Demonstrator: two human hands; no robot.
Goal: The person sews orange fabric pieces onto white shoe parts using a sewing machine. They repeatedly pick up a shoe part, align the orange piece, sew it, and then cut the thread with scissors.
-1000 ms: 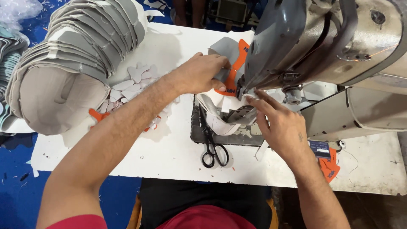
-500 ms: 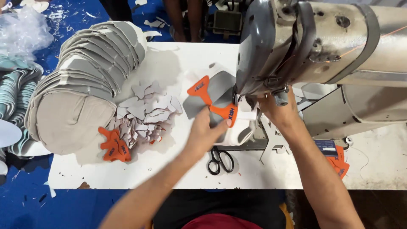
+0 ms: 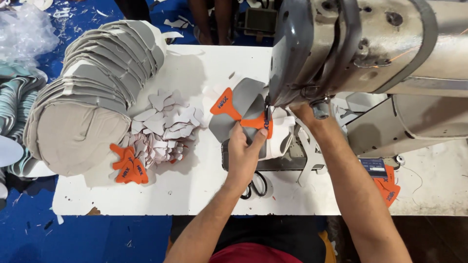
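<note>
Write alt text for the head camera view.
A person's left hand holds a grey piece with an orange patch under a sewing machine's head; the right hand is mostly hidden behind it. A stack of grey pieces lies left on the white table.

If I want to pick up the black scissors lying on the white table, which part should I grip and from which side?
Probably grip the scissors at the handle loops, coming from the near table edge. The loops point toward the person and lie flat on the white table, while the blades run under the left hand toward the sewing machine, so that end is blocked.
</note>
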